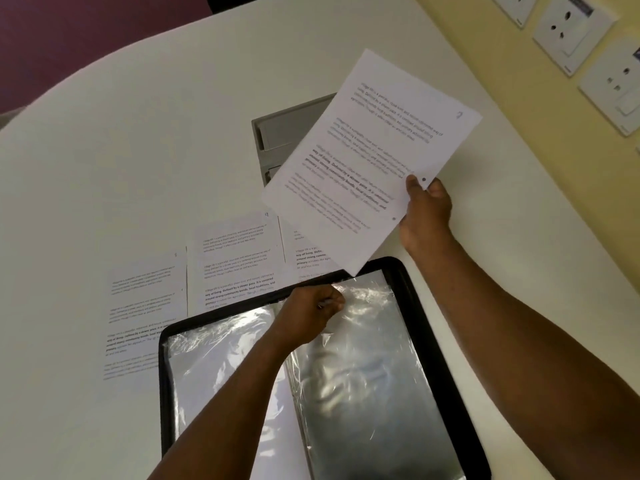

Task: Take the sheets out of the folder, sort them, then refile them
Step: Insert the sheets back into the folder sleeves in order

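Note:
An open black folder [429,327] with shiny clear plastic sleeves [360,382] lies on the white table, near me. My left hand [311,313] pinches the top edge of a sleeve at the folder's upper middle. My right hand [427,213] holds a printed sheet [367,161] by its lower right edge, lifted above the folder's far right corner. Three more printed sheets lie flat beyond the folder: a left sheet [142,306], a middle sheet [235,261] and a right sheet [304,251] partly hidden by the lifted one.
A grey cable hatch [277,133] is set into the table behind the lifted sheet. A yellow wall with several white sockets [568,29] runs along the right. The table's rounded edge [104,60] curves at the far left.

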